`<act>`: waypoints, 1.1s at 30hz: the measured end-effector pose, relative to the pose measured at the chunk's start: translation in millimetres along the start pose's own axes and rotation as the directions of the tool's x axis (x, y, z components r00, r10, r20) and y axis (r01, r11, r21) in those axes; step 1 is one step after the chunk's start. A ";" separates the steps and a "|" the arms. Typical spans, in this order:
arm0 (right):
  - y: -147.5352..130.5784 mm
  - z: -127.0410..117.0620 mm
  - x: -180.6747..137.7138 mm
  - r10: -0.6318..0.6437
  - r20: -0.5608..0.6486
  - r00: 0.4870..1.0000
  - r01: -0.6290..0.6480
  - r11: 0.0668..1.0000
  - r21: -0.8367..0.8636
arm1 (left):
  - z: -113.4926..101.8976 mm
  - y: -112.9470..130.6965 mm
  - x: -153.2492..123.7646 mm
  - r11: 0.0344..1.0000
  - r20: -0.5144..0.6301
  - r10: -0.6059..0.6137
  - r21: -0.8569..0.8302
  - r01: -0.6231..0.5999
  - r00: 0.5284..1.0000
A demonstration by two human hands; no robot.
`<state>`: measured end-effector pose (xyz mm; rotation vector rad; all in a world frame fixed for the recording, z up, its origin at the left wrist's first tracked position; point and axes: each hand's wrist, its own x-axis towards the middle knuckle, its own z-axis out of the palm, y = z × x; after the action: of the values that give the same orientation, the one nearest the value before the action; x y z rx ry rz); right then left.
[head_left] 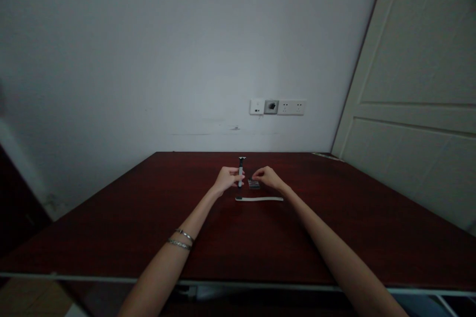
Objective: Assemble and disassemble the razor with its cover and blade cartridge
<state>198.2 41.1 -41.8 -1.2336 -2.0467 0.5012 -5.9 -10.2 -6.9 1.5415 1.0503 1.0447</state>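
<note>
My left hand (226, 179) is closed around the pale grey handle of a razor (240, 176). The razor stands upright, its dark neck and T-shaped head pointing up. Just to the right, my right hand (267, 177) has thumb and fingers pinched together at the far edge of a small clear case (254, 184) with dark contents. Whether the fingertips grip the case or a small dark piece at its edge is too small to tell. Nearer to me than both hands lies a long, slim white strip (260, 199) with a dark left end, flat on the table.
The dark red wooden table (148, 228) reaches back to a pale wall. Sockets and a switch plate (277, 107) are set in the wall above its back edge. A white panelled door (416, 109) stands along the right side.
</note>
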 end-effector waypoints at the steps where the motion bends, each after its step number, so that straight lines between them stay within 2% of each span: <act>1: -2.9 -2.9 -0.1 -0.015 -0.006 1.000 0.015 0.999 0.036 | -0.3 -0.6 1.0 1.000 -0.007 0.003 0.007 -0.003 1.000; 5: -20.1 -13.7 -4.1 -0.078 -0.032 0.996 0.081 0.989 0.126 | -1.2 -2.3 3.8 1.000 -0.027 0.003 -0.011 -0.004 1.000; 12: -53.4 -18.6 -16.8 -0.134 -0.076 0.988 0.142 0.982 0.120 | 0.0 1.8 0.7 0.997 -0.042 0.047 -0.056 -0.049 0.998; 22: -66.3 -14.8 -21.9 -0.185 -0.081 0.979 0.191 0.978 0.077 | 0.8 1.4 1.7 0.995 -0.072 0.077 -0.062 -0.082 0.994; 24: -68.1 -16.9 -24.2 -0.250 -0.117 0.961 0.254 0.967 0.020 | -0.3 2.0 2.3 0.996 -0.090 0.061 -0.054 -0.066 0.994; 27: -68.4 -21.8 -28.6 -0.406 -0.148 0.902 0.390 0.913 -0.123 | -2.8 3.6 2.9 0.998 -0.132 0.041 -0.052 -0.048 0.990; 30: -65.9 -24.6 -31.9 -0.509 -0.111 0.854 0.471 0.846 -0.249 | -4.9 4.5 3.2 0.998 -0.158 0.015 -0.052 -0.023 0.987; 33: -63.9 -23.2 -32.7 -0.551 -0.075 0.831 0.515 0.814 -0.271 | -6.0 4.2 3.2 0.998 -0.166 -0.011 -0.069 0.000 0.986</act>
<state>185.9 -18.5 2.7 -0.7283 -2.2406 -0.1117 -10.2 -6.4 -1.4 1.4145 1.1200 1.2100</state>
